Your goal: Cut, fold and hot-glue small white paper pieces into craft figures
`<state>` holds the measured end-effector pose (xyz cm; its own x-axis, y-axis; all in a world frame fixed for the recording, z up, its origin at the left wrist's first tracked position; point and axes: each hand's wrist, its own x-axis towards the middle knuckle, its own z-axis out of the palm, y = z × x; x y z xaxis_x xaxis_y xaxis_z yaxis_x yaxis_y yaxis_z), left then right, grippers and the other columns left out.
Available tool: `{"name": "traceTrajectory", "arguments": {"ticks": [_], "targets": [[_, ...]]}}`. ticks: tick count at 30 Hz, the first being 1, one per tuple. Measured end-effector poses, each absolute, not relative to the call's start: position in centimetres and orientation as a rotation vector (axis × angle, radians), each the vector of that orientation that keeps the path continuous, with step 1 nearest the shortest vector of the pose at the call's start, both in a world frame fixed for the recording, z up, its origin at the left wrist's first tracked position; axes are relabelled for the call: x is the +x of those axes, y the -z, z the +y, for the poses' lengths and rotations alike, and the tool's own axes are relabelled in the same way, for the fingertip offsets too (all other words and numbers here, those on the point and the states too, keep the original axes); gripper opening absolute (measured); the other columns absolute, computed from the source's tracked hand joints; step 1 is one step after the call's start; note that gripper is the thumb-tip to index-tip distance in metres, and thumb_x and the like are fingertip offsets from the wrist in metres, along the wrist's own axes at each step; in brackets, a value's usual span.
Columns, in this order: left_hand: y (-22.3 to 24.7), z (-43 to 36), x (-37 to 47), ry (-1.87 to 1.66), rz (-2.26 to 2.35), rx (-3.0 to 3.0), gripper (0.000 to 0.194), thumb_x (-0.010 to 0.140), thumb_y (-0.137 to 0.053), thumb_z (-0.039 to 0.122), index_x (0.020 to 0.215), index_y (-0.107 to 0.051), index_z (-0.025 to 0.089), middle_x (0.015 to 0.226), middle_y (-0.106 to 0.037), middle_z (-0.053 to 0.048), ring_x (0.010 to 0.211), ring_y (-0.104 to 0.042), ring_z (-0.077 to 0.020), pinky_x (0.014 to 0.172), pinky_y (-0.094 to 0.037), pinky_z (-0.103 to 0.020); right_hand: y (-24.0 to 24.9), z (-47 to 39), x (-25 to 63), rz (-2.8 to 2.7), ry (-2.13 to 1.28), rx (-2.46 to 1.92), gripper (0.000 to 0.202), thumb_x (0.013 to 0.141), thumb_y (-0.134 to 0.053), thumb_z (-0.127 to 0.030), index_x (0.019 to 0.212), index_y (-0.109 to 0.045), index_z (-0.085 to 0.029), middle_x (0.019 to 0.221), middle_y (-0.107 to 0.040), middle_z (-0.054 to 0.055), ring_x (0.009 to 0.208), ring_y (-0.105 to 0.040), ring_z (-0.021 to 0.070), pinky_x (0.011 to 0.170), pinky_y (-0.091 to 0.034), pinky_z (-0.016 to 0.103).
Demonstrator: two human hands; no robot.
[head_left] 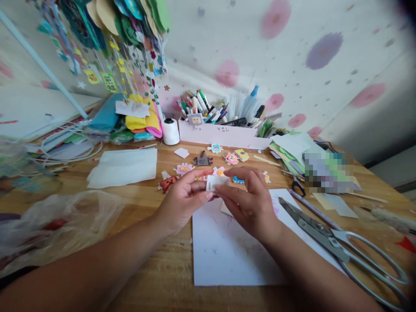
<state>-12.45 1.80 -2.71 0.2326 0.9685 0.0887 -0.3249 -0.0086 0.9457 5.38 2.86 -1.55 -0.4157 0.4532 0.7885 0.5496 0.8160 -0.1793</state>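
Observation:
A small white paper piece, roughly square with a short slit-like mark, is held up between both hands above the desk. My left hand pinches its left side between thumb and fingers. On the right side, my right hand grips it with thumb and fingertips, covering part of it. Below the hands lies a large white sheet with faint stains, and another small pale piece rests on it. Just beyond the fingers are several little coloured paper figures, among them a red one and a grey one.
Large metal scissors lie at the right, with a purple pencil alongside. Stacked paper and a clear plastic bag are at left. A white pen box and a thread spool stand behind. Paper strings hang upper left.

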Motion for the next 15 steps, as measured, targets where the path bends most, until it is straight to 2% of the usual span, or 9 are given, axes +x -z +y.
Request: {"name": "traceTrajectory", "arguments": {"ticks": [4,7,11,15], "targets": [[2.8,1.7,-12.4,-1.21,0.82,1.06,0.033,0.078,-0.067,0.017,0.109,-0.054,0.019,0.086,-0.074,-0.001,0.083,-0.068,-0.0154,0.078,-0.055,-0.029,1.7,2.7,5.1,-1.907,-0.16,-0.762,0.024,0.08,-0.063,-0.012,0.1,-0.065,-0.025,0.111,-0.055,0.009,0.105,-0.053,0.0235,0.084,-0.047,0.042],[2.7,1.7,-12.3,-1.217,0.831,1.048,0.037,0.078,-0.067,0.016,0.112,-0.053,0.02,0.089,-0.074,-0.001,0.086,-0.068,-0.0157,0.082,-0.055,-0.031,2.3,2.8,4.7,-1.665,-0.522,-0.876,0.031,0.078,-0.067,-0.021,0.108,-0.06,-0.025,0.106,-0.056,0.008,0.096,-0.056,0.0213,0.077,-0.05,0.038],[2.6,1.6,-12.3,-1.226,0.868,1.073,0.034,0.078,-0.067,0.015,0.108,-0.054,0.02,0.092,-0.074,-0.002,0.087,-0.068,-0.0151,0.083,-0.053,-0.03,3.0,3.3,4.2,-1.527,-1.035,-0.951,0.02,0.074,-0.071,-0.03,0.089,-0.061,-0.021,0.087,-0.059,0.003,0.077,-0.058,0.0163,0.069,-0.051,0.033],[2.8,1.6,-12.4,-1.191,0.902,1.139,0.03,0.077,-0.068,0.019,0.105,-0.058,0.02,0.092,-0.073,-0.002,0.088,-0.067,-0.0164,0.083,-0.053,-0.031,3.0,3.4,3.9,-1.429,-1.238,-0.922,0.017,0.072,-0.072,-0.03,0.076,-0.06,-0.019,0.077,-0.059,0.0,0.07,-0.057,0.014,0.067,-0.049,0.031]]}}
